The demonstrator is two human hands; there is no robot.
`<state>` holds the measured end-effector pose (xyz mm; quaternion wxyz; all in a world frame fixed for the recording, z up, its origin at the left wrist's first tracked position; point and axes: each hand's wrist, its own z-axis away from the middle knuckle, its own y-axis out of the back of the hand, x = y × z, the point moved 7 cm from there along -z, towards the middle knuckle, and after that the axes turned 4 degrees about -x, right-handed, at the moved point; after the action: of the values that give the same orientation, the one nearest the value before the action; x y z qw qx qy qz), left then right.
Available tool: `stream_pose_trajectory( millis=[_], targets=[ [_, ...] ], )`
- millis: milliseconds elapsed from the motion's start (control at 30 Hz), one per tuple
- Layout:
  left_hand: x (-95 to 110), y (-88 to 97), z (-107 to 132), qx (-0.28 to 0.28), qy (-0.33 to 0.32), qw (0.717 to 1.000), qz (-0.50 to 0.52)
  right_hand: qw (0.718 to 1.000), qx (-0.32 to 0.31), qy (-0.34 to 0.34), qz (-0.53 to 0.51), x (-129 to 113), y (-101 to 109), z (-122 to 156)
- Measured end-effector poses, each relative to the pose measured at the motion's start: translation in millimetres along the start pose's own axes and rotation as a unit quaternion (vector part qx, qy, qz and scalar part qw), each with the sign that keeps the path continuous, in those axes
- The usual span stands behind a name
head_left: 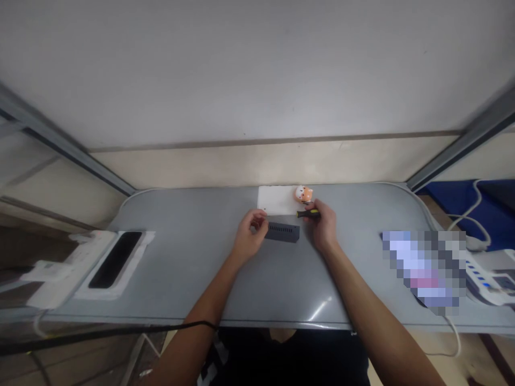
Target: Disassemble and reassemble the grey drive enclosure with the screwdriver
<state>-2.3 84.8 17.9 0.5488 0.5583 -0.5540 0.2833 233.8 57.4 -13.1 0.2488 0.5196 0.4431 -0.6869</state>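
Observation:
A dark grey slotted box [281,232] lies on the grey table, its row of slots facing up. My left hand [251,234] is at the box's left end, fingers curled and drawn together; whatever they may hold is hidden or too small to name. In my right hand [324,225] is a screwdriver [302,214] with a black and yellow handle, pointing roughly left above the box's right end. Behind the box lies a white card [277,199], with a tiny dark speck near its front left corner. An orange and white animal figurine [303,194] sits at the card's right end.
On the left, a black phone [116,260] lies on a white sheet beside a white power strip [74,268]. A blurred-out device [424,271] and a white charging unit [488,276] with cables stand right. The wall [257,166] closes off the table's back.

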Motion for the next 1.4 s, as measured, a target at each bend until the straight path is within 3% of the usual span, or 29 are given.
stream_pose_trajectory(
  millis=[100, 267, 400, 467, 567, 667, 767, 867, 1000, 1400],
  targets=[
    [-3, 0.5, -1, 0.011, 0.014, 1.000, 0.026, 0.997, 0.004, 0.030, 0.067, -4, -1, 1],
    [-4, 6.4, -3, 0.029, 0.002, 0.999, 0.026, 0.966, -0.071, 0.085, 0.235, -9, -18, 6],
    [-7, 16.9, -6, 0.064, -0.009, 0.998, 0.006, 0.941, -0.141, 0.111, 0.286, -6, -31, 12],
    [-9, 22.1, -7, 0.077, -0.012, 0.997, -0.009, 0.938, -0.147, 0.111, 0.294, -4, -32, 14],
    [-6, 29.9, -6, 0.102, -0.030, 0.993, -0.042, 0.949, -0.113, 0.103, 0.277, -7, -27, 13],
    [11, 33.9, -1, 0.132, -0.105, 0.979, -0.117, 0.973, -0.063, 0.072, 0.210, -9, -17, 9],
    [39, 23.6, 11, 0.135, -0.231, 0.932, -0.243, 0.994, -0.011, 0.028, 0.104, -7, -4, 4],
    [53, 5.1, 18, 0.091, -0.290, 0.899, -0.316, 0.998, 0.053, 0.012, 0.023, -6, 11, -2],
    [53, -7.1, 16, 0.043, -0.282, 0.899, -0.332, 0.996, 0.091, -0.001, -0.019, -3, 23, -7],
    [44, 2.6, 12, 0.027, -0.243, 0.946, -0.214, 0.996, 0.082, 0.004, 0.015, -3, 20, -5]
  ],
)
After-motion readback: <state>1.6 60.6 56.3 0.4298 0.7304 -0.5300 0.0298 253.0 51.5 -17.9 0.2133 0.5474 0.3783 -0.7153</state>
